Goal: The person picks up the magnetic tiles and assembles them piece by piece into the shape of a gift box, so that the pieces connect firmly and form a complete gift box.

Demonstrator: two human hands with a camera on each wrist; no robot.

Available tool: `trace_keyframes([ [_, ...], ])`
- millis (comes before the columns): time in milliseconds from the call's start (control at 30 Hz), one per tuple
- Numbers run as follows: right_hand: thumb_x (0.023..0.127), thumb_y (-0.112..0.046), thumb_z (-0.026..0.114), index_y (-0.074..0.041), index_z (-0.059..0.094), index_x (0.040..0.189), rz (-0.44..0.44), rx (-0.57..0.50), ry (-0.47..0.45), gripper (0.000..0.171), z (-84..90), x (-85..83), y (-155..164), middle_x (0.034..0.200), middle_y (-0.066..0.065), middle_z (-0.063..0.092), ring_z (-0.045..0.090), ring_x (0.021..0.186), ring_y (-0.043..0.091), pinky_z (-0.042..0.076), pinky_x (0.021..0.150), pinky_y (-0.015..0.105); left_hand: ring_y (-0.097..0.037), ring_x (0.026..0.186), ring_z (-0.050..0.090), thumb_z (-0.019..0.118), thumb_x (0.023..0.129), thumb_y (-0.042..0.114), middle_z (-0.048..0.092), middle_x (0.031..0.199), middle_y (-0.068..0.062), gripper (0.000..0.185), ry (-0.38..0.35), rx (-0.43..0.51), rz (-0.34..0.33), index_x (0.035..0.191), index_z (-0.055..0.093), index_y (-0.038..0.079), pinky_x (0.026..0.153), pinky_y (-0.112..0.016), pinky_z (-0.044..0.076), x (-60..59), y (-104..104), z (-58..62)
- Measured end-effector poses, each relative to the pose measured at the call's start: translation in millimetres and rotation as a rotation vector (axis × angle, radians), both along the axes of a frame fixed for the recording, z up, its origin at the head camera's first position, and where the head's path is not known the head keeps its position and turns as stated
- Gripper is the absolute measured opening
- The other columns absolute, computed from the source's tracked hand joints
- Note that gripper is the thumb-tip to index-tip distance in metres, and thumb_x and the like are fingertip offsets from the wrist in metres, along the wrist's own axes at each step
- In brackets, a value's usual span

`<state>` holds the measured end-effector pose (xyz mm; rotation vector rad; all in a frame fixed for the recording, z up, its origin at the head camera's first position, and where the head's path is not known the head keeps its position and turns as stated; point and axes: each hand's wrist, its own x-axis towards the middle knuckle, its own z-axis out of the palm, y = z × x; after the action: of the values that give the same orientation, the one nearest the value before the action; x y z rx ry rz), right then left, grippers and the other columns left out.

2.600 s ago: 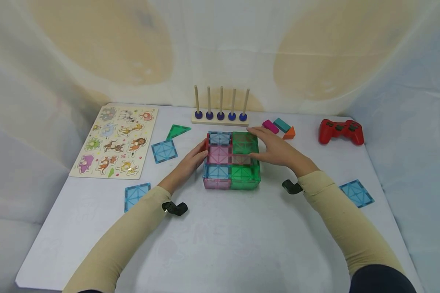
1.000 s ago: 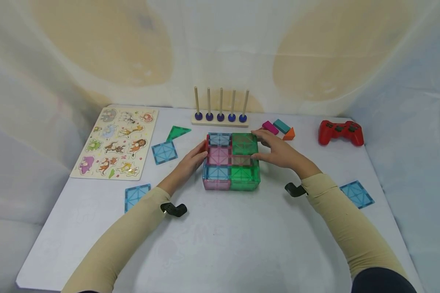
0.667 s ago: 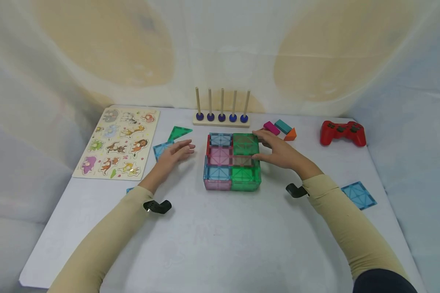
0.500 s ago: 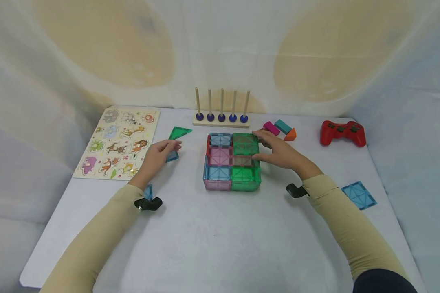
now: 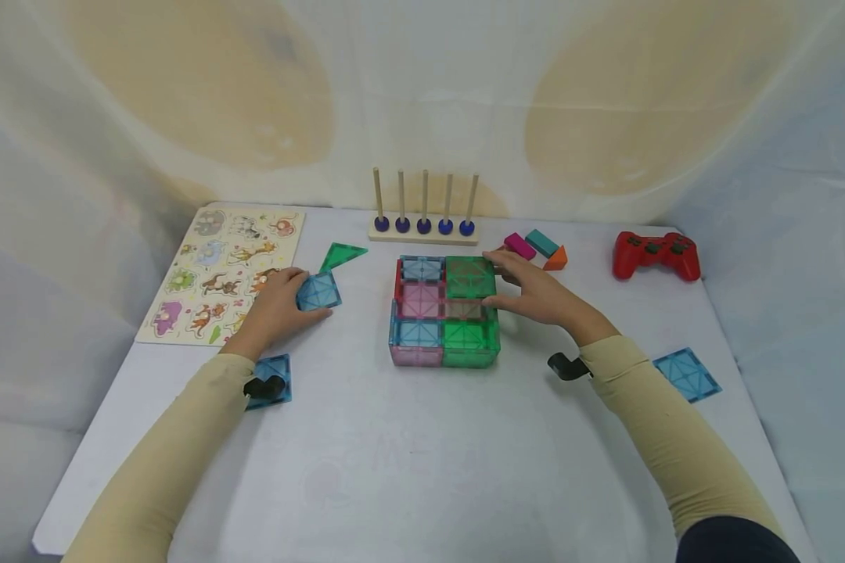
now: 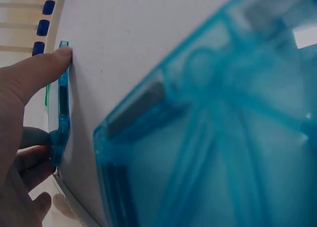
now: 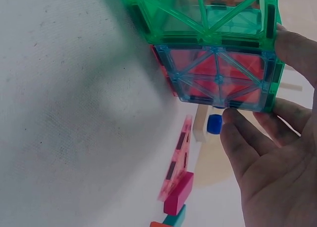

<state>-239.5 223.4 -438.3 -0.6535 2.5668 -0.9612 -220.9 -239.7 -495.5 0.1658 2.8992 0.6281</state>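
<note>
A low box of see-through magnetic tiles (image 5: pixel 422 299), blue, pink and green, stands mid-table. My right hand (image 5: pixel 538 291) holds its right side near the far corner; in the right wrist view the thumb lies on a green tile (image 7: pixel 173 19) and fingertips touch the far side. My left hand (image 5: pixel 275 313) pinches a blue square magnetic tile (image 5: pixel 319 291) by its edges; the left wrist view shows thumb and fingers on opposite edges of this tile (image 6: pixel 63 103). Another blue square tile (image 5: pixel 278 367) lies under the left wrist, large in the left wrist view.
An animal puzzle board (image 5: pixel 204 305) lies at left, a green triangle tile (image 5: pixel 341 254) beside it. Behind stands a wooden peg rack (image 5: pixel 422 236) with blue beads. Right of it are small blocks (image 5: pixel 541 243), a red game controller (image 5: pixel 655 255) and a blue tile (image 5: pixel 688 374).
My left hand has left the box's left side, moved left over the blue square tile and now pinches it. The right hand has stayed at the box, shifting only slightly.
</note>
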Motion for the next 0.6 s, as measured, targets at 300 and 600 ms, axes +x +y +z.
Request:
trace_keyframes([
  [300, 0.091, -0.041, 0.076, -0.018, 0.030, 0.161, -0.005, 0.000, -0.006, 0.086, -1.2, -0.3, 0.2, 0.162, 0.008, 0.033, 0.045, 0.140, 0.039, 0.041, 0.110, 0.059, -0.043, 0.136, 0.036, 0.074, 0.087, 0.059, 0.039, 0.147, -0.024, 0.091, 0.035, -0.005, 0.008, 0.150, 0.045, 0.000, 0.111, -0.061, 0.034, -2.6, -1.1, 0.2],
  [600, 0.091, -0.041, 0.076, -0.020, 0.030, 0.161, -0.005, -0.021, -0.018, 0.086, -0.9, 0.4, -0.2, 0.162, 0.008, 0.032, 0.044, 0.141, 0.038, 0.040, 0.111, 0.059, -0.041, 0.131, 0.039, 0.077, 0.082, 0.060, 0.043, 0.142, -0.023, 0.091, 0.066, 0.033, 0.019, 0.146, 0.050, 0.002, 0.109, -0.060, 0.036, -0.1, -0.6, -0.7],
])
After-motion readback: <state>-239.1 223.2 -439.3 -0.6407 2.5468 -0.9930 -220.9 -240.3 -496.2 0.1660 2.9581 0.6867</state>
